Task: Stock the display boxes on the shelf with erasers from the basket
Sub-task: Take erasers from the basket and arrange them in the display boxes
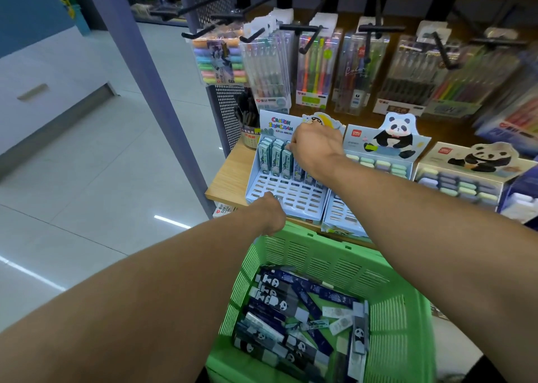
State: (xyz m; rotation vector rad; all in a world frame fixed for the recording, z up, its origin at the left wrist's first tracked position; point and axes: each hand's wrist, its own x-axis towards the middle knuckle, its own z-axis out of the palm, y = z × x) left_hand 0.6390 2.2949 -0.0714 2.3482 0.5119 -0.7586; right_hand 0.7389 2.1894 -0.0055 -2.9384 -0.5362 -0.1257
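— Where are the hands just now?

— The right hand (316, 145) is up at the far row of the light-blue cardboard display box with slotted tray (286, 191) on the wooden shelf (225, 175). Its grip is curled tight, fingertips pinching the top of a slim teal-wrapped eraser (288, 158) that stands upright beside others in that row.

— And the left?

— The left hand (272, 212) rests at the near left edge of the same box. Its fingers are turned away from me, so I cannot tell whether that grip holds anything.

— The stock?

— Nearer, below the shelf, the green slatted plastic basket (387, 310) holds a loose heap of long dark-blue panda-print erasers (291, 310) and a few pale ones. To the right on the shelf stand two panda-topped boxes of pastel block erasers (378, 164). Packs of coloured pens (317, 71) hang on black hooks behind.
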